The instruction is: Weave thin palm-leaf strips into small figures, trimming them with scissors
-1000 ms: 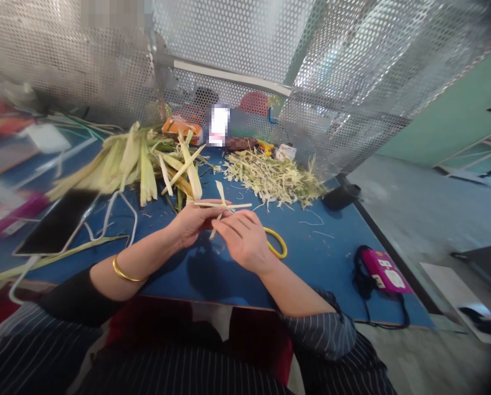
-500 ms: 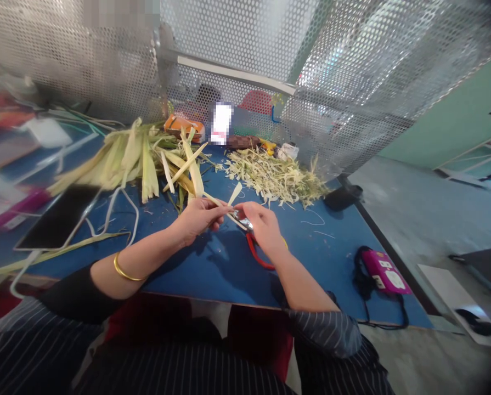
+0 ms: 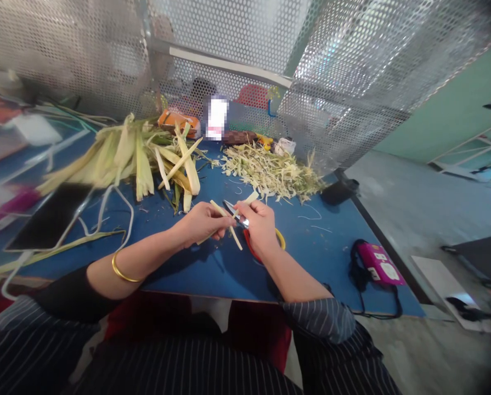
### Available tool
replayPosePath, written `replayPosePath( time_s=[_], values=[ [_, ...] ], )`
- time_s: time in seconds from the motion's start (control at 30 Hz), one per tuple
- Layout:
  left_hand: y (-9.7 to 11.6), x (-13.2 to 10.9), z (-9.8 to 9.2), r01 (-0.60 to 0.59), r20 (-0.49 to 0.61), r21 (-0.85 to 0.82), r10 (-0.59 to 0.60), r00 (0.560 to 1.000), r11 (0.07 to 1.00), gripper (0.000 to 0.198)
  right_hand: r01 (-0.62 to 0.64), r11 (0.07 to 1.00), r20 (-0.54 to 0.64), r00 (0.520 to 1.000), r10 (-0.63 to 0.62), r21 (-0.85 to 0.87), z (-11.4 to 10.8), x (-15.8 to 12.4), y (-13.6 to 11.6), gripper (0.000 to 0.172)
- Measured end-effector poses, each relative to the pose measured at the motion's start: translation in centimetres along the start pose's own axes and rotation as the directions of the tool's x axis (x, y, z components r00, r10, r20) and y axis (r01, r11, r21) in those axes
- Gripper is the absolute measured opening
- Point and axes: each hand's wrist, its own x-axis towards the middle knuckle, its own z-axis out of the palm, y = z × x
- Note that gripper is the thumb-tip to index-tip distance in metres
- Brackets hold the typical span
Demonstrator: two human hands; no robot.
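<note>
My left hand [image 3: 204,224] is closed, thumb against fingers, on pale strips of what looks like corn husk [image 3: 236,238]. My right hand [image 3: 258,224] is closed around scissors [image 3: 242,220] with red and yellow handle loops. Their metal blades point up and left, close to my left fingertips. Another short husk piece [image 3: 251,197] sticks up beside the thumb of my right hand. My palms hide part of the strips and of the scissors. Beyond my left hand lies a heap of long husks [image 3: 124,151]; past my right hand spreads a pile of small cut husk pieces [image 3: 270,171].
The blue table [image 3: 212,274] has a perforated metal screen [image 3: 229,33] behind it. A phone [image 3: 50,216] with white cables lies at left. An orange packet [image 3: 179,122] sits at the back. A black cup [image 3: 339,191] and a magenta box [image 3: 381,263] with black cord are near the right edge.
The husk strips between my hands now cross at a different angle, one end hanging down in front. The scissor blades show more clearly. The whole view has shifted slightly.
</note>
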Motion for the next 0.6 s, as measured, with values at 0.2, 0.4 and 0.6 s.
replayPosePath(
  time_s=[0.2, 0.4, 0.6],
  values=[
    [0.3, 0.1, -0.7, 0.035, -0.046, -0.192, -0.044, 0.998, 0.981, 0.031, 0.025, 0.998, 0.079, 0.997, -0.021, -0.054, -1.2, 0.7, -1.1, 0.041],
    [0.6, 0.3, -1.5, 0.019, -0.126, -0.274, -0.055, 0.99, 0.962, 0.04, 0.16, 0.933, 0.252, 0.965, -0.078, -0.324, -1.8, 0.3, -2.0, 0.033],
    [0.2, 0.4, -1.0, -0.023, -0.195, -0.281, -0.034, 0.98, 0.959, 0.032, 0.449, 0.68, 0.307, 0.893, -0.329, -0.579, -1.6, -0.2, -1.7, 0.022]
  ],
)
